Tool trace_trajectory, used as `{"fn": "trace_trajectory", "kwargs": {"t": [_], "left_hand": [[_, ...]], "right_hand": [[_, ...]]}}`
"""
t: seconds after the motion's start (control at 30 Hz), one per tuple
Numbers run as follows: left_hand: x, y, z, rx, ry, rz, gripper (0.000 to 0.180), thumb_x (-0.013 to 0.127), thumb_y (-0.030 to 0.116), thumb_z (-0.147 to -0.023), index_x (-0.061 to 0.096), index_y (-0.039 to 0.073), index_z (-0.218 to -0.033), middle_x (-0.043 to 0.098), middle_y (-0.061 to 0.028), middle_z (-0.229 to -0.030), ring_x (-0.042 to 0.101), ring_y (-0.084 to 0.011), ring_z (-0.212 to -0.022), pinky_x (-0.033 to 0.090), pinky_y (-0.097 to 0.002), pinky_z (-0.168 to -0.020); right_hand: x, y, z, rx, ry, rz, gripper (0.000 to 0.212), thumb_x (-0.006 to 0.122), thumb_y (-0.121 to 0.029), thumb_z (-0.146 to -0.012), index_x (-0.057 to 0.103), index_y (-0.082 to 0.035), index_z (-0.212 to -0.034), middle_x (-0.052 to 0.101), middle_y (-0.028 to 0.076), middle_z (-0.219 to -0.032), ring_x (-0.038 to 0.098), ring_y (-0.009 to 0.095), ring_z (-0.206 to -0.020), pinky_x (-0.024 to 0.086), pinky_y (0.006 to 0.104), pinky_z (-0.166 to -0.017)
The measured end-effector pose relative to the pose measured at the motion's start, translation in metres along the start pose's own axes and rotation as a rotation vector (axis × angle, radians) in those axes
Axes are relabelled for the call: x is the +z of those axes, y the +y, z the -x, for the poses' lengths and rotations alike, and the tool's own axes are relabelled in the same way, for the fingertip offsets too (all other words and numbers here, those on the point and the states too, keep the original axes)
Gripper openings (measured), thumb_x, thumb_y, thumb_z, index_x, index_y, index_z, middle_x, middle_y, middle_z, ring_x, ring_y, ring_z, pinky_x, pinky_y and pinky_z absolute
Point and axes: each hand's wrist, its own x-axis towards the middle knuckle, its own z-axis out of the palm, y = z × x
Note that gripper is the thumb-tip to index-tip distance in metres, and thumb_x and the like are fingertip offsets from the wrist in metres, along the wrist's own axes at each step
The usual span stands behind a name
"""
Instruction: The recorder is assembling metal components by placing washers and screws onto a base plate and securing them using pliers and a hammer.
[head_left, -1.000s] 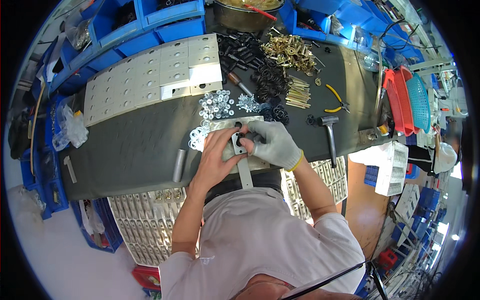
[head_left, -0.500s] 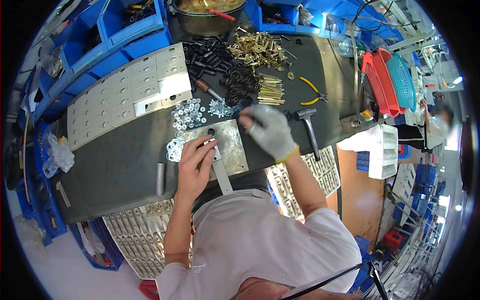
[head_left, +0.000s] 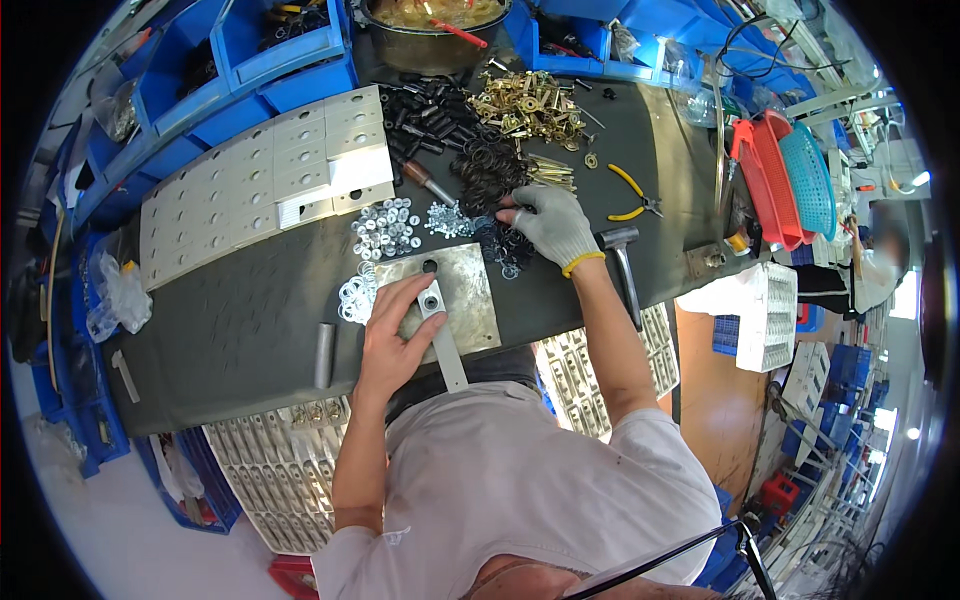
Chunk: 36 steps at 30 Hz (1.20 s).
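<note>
A flat light-metal bar with a round dark-centred fitting near its far end lies over a square steel plate. My bare left hand grips the bar, fingers along its left side and thumb near the fitting. My right hand, in a white knitted glove with a yellow cuff, is at the pile of black rings and the small dark washers beside it. Its thumb and fingertips are drawn together; whatever lies between them is too small to make out.
White bushings, flat white rings, black pins and brass-coloured parts lie in heaps. A hammer, yellow-handled pliers, a metal cylinder and punched plates surround the work. Blue bins line the back.
My right hand has moved from above the steel plate's far right corner to the dark rings and washers, slightly right. My left thumb and fingers have shifted, uncovering the bar's fitting.
</note>
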Motion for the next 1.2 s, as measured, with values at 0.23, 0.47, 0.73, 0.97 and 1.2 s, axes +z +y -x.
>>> {"fn": "trace_trajectory", "kwargs": {"t": [0.23, 0.47, 0.73, 0.97, 1.2], "left_hand": [[-0.001, 0.001, 0.000, -0.006, -0.005, -0.005, 0.050, 0.081, 0.012, -0.086, 0.067, 0.002, -0.134, 0.068, -0.0166, -0.132, 0.061, -0.0319, -0.124, 0.046, -0.0390, -0.108], [-0.003, 0.000, 0.001, -0.031, -0.028, 0.011, 0.051, 0.081, 0.012, -0.086, 0.067, 0.002, -0.134, 0.067, -0.0160, -0.134, 0.060, -0.0314, -0.125, 0.045, -0.0390, -0.108], [-0.002, -0.002, 0.002, -0.007, -0.017, 0.006, 0.052, 0.082, 0.010, -0.085, 0.067, 0.002, -0.134, 0.068, -0.0163, -0.133, 0.061, -0.0315, -0.125, 0.046, -0.0388, -0.108], [-0.002, -0.004, 0.000, -0.008, -0.013, 0.011, 0.051, 0.081, 0.010, -0.086, 0.067, 0.002, -0.134, 0.068, -0.0166, -0.133, 0.061, -0.0317, -0.124, 0.046, -0.0390, -0.108], [-0.004, -0.002, 0.003, -0.022, -0.008, 0.007, 0.052, 0.082, 0.012, -0.085, 0.067, 0.003, -0.135, 0.068, -0.0154, -0.134, 0.060, -0.0313, -0.126, 0.045, -0.0397, -0.109]], "right_hand": [[-0.005, -0.019, 0.020, -0.071, 0.127, -0.191, 0.021, 0.077, -0.026, -0.088, 0.077, -0.008, -0.099, 0.072, 0.014, -0.094, 0.070, 0.034, -0.095, 0.053, 0.0421, -0.084], [0.001, -0.011, 0.000, -0.163, -0.019, 0.064, 0.024, 0.075, -0.022, -0.088, 0.075, -0.006, -0.105, 0.070, 0.015, -0.098, 0.067, 0.036, -0.096, 0.052, 0.0442, -0.087], [-0.006, -0.006, 0.004, -0.135, 0.013, -0.010, 0.020, 0.071, -0.024, -0.091, 0.074, -0.006, -0.100, 0.072, 0.015, -0.095, 0.069, 0.036, -0.092, 0.053, 0.0432, -0.082], [-0.004, -0.003, 0.011, 0.139, 0.051, -0.450, 0.017, 0.072, -0.017, -0.092, 0.072, -0.003, -0.101, 0.074, 0.016, -0.088, 0.072, 0.033, -0.082, 0.053, 0.0376, -0.074], [-0.001, -0.017, 0.022, -0.245, 0.293, -0.108, 0.016, 0.071, -0.013, -0.095, 0.069, 0.002, -0.101, 0.066, 0.012, -0.082, 0.066, 0.019, -0.074, 0.051, 0.0320, -0.073]]}}
